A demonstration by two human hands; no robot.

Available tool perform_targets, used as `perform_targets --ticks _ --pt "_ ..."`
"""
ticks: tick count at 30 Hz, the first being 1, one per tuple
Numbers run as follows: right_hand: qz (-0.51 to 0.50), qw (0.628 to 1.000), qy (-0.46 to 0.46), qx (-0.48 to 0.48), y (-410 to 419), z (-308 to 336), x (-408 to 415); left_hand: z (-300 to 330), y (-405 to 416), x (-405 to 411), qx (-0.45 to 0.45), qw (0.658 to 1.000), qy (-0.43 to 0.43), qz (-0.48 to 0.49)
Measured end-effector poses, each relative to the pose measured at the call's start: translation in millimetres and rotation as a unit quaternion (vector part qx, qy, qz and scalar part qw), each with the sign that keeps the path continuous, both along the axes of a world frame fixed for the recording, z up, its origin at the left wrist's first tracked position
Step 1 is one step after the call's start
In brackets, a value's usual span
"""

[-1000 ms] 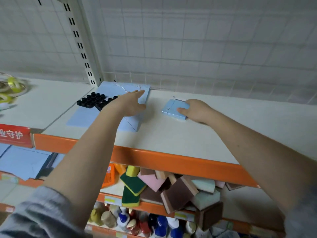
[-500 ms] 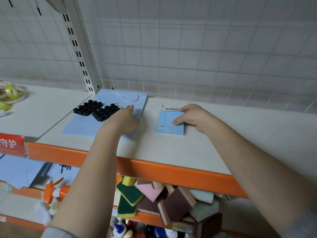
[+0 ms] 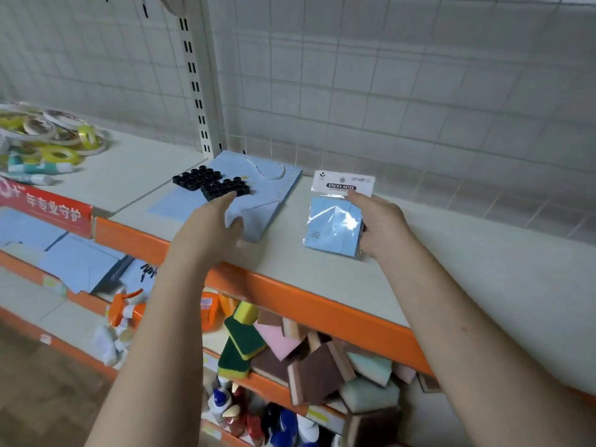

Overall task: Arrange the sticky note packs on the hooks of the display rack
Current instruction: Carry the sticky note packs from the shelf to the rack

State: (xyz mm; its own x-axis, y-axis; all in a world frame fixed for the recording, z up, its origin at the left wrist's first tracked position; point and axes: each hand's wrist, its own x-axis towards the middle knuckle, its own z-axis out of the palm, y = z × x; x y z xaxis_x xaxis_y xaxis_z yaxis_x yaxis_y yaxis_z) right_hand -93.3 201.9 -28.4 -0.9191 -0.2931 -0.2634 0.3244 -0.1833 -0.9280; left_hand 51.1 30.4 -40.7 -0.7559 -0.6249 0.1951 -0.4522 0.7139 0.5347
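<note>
the pale blue sticky note pack in its clear plastic sleeve (image 3: 333,225), topped by a white header card printed "sticky note" (image 3: 342,183), is held tilted up off the cream shelf board (image 3: 483,285), its lower edge at or just above the board. its long axis runs from the near edge of the shelf toward the white wire grid back panel (image 3: 403,91), header end farthest from the person and nearest the grid. the right hand (image 3: 382,225) grips the pack along its right side, fingers curled round the edge, forefinger reaching the base of the header card. the left hand (image 3: 214,225) lies well apart to the left, fingers loosely extended over a flat light blue paper bag with a white cord handle (image 3: 267,188), fingertips at a cluster of black plastic ringed blocks (image 3: 211,182); it holds nothing. no hook shows on the grid within view, so the hanging point cannot be located. judged from this, the right hand alone carries the pack, and the header end already leads toward the grid.
</note>
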Motion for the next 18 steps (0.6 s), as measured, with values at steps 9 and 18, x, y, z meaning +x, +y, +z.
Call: perform_targets --ticks 9,18 --pt "0.058 0.981 0.180 -0.047 -27.1 14.0 69.7 -10.3 -15.7 97.4 -0.045 0.988 0.031 0.146" --pt "0.224 0.937 0.266 -0.037 -118.8 -5.4 230.0 -28.5 -65.6 273.5 -0.006 0.960 -0.007 0.279"
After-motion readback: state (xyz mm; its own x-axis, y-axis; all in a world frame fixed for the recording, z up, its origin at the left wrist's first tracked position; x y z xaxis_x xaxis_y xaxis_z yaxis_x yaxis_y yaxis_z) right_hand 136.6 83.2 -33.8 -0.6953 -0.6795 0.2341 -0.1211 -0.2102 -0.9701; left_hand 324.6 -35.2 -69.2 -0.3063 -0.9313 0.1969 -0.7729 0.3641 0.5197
